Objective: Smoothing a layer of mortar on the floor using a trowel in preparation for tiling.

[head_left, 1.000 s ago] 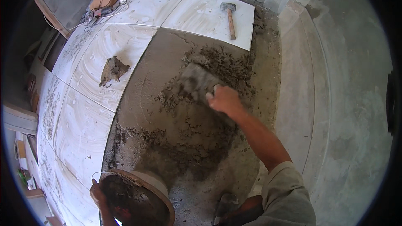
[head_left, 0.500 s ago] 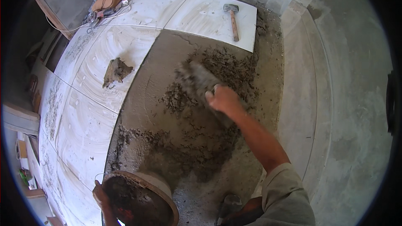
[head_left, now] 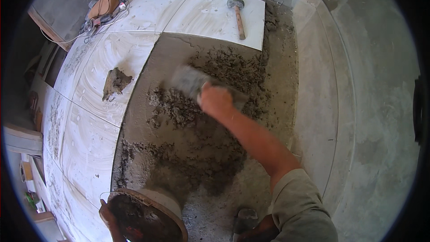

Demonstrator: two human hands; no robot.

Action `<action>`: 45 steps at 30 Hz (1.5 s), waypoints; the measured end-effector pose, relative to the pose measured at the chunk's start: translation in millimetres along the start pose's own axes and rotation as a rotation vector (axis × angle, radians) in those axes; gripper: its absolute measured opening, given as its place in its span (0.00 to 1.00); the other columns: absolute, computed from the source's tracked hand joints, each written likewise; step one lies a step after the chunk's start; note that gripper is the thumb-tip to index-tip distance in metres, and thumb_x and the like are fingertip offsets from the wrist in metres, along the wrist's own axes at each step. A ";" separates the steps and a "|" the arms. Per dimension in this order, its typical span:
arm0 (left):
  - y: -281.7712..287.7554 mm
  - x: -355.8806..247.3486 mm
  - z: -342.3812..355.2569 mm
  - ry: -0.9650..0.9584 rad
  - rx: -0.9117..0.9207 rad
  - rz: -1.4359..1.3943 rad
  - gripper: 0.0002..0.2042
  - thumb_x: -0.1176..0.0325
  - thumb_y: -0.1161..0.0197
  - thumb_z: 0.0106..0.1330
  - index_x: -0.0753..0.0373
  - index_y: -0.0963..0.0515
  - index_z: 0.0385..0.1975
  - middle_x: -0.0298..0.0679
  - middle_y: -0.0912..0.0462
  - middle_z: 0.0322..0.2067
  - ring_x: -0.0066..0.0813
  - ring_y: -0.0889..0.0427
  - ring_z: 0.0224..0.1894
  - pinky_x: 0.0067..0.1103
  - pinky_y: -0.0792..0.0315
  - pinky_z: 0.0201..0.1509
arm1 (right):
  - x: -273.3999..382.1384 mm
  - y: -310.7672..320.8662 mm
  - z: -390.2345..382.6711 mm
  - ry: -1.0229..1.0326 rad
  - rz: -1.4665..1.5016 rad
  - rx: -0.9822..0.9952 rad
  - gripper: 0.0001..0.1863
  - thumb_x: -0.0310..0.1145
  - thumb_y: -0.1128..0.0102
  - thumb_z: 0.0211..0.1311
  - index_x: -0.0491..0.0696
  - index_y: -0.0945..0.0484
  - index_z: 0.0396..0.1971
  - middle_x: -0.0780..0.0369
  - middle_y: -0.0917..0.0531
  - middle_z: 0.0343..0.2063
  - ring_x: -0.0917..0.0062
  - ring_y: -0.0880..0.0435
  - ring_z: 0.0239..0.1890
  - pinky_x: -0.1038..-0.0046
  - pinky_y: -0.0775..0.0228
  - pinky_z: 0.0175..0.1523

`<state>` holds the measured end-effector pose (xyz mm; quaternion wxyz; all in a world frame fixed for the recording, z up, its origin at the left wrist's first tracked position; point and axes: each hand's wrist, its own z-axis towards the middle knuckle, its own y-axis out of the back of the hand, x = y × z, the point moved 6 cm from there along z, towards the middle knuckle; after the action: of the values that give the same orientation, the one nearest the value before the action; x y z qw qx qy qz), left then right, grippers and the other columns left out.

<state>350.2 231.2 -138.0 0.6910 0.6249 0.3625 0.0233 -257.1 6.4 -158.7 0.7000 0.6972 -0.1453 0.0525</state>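
Observation:
Gripped in my right hand [head_left: 216,100] is a flat rectangular trowel [head_left: 188,80], its blade smeared by motion. It lies over crumbly grey mortar [head_left: 226,65] spread on the floor between the tiles and the right wall. My left hand [head_left: 106,215] is at the lower left, closed on the rim of a round bucket [head_left: 165,199]. The bucket tilts and has dark, wet-looking residue inside. Part of that hand is hidden behind the rim.
Large white tiles [head_left: 92,141], streaked with mortar, run along the left and back. On them are a mallet [head_left: 238,20], a mortar lump [head_left: 117,83] and a corded tool [head_left: 102,11]. A concrete wall [head_left: 371,107] rises at right. My shoe [head_left: 246,219] stands below.
My right hand has swept the trowel leftward across the loose mortar. The whole view has shifted slightly. My left hand stays at the bucket's rim.

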 end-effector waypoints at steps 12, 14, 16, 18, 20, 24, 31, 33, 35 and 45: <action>5.5 23.1 -1.9 -0.010 -0.022 -0.022 0.31 0.50 0.58 0.73 0.72 0.30 0.14 0.44 0.33 0.11 0.34 0.42 0.17 0.35 0.46 0.21 | -121.8 52.1 42.8 -0.335 0.038 -0.004 0.23 0.47 0.48 0.63 0.36 0.27 0.36 0.44 0.19 0.32 0.53 0.18 0.38 0.57 0.27 0.46; 1.4 14.7 -3.1 0.013 -0.003 -0.019 0.31 0.50 0.58 0.73 0.72 0.29 0.15 0.45 0.33 0.11 0.34 0.41 0.17 0.35 0.45 0.22 | -148.2 48.4 30.2 -0.393 0.026 0.036 0.24 0.47 0.49 0.63 0.36 0.27 0.37 0.44 0.19 0.34 0.54 0.18 0.40 0.57 0.27 0.46; 6.5 11.9 -5.7 0.037 0.005 -0.016 0.31 0.50 0.59 0.73 0.72 0.29 0.15 0.45 0.32 0.11 0.34 0.41 0.18 0.35 0.44 0.22 | -159.9 46.1 16.0 -0.445 0.019 0.073 0.25 0.47 0.49 0.64 0.36 0.26 0.39 0.45 0.19 0.37 0.54 0.18 0.41 0.58 0.26 0.46; 9.1 14.5 -8.8 0.067 0.038 -0.194 0.31 0.50 0.59 0.73 0.72 0.27 0.17 0.45 0.29 0.12 0.35 0.38 0.17 0.36 0.42 0.23 | -162.7 45.9 -0.7 -0.468 0.013 0.115 0.27 0.48 0.48 0.64 0.33 0.27 0.40 0.45 0.18 0.34 0.52 0.18 0.36 0.57 0.27 0.42; 5.5 13.5 -8.4 0.066 0.028 -0.199 0.31 0.50 0.60 0.74 0.71 0.26 0.16 0.44 0.29 0.12 0.34 0.38 0.17 0.35 0.41 0.22 | -170.2 52.5 -11.1 -0.497 0.103 0.125 0.27 0.48 0.47 0.63 0.33 0.26 0.40 0.46 0.18 0.31 0.53 0.18 0.32 0.57 0.28 0.39; 3.6 8.1 -10.1 0.047 -0.014 -0.169 0.32 0.51 0.63 0.75 0.69 0.25 0.15 0.39 0.29 0.10 0.29 0.37 0.15 0.31 0.40 0.20 | -170.7 63.1 -19.8 -0.755 0.615 -0.061 0.28 0.51 0.45 0.62 0.34 0.26 0.32 0.52 0.22 0.23 0.62 0.19 0.23 0.59 0.30 0.30; -9.3 40.4 1.4 0.032 -0.029 -0.089 0.33 0.52 0.64 0.76 0.68 0.24 0.15 0.35 0.29 0.09 0.25 0.36 0.14 0.29 0.39 0.18 | -109.9 5.6 10.2 -0.554 0.631 0.109 0.29 0.49 0.51 0.66 0.30 0.27 0.31 0.47 0.21 0.20 0.59 0.20 0.16 0.62 0.27 0.29; -15.5 52.9 -1.0 0.022 -0.029 -0.066 0.33 0.52 0.64 0.76 0.68 0.24 0.15 0.35 0.29 0.09 0.26 0.36 0.14 0.29 0.39 0.18 | -77.5 9.5 -3.5 -0.467 0.619 0.293 0.29 0.50 0.52 0.66 0.30 0.28 0.34 0.43 0.20 0.24 0.53 0.19 0.23 0.60 0.26 0.35; -21.3 59.1 0.9 0.001 -0.040 -0.048 0.33 0.52 0.64 0.76 0.68 0.23 0.15 0.35 0.28 0.09 0.26 0.36 0.14 0.29 0.39 0.18 | -63.3 -3.8 -26.2 -0.317 0.453 0.221 0.30 0.51 0.49 0.64 0.31 0.28 0.36 0.42 0.21 0.26 0.54 0.18 0.31 0.59 0.27 0.38; -9.9 68.4 10.7 -0.120 -0.107 0.139 0.33 0.52 0.64 0.76 0.68 0.23 0.16 0.36 0.28 0.10 0.26 0.35 0.14 0.30 0.39 0.18 | -73.4 34.2 -63.6 -0.091 -0.006 0.309 0.25 0.49 0.48 0.62 0.37 0.30 0.38 0.49 0.18 0.26 0.58 0.16 0.29 0.58 0.24 0.38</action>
<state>402.0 253.2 -179.5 0.7405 0.6112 0.2743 0.0529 -328.2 79.7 -145.2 0.5772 0.7988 -0.1647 0.0406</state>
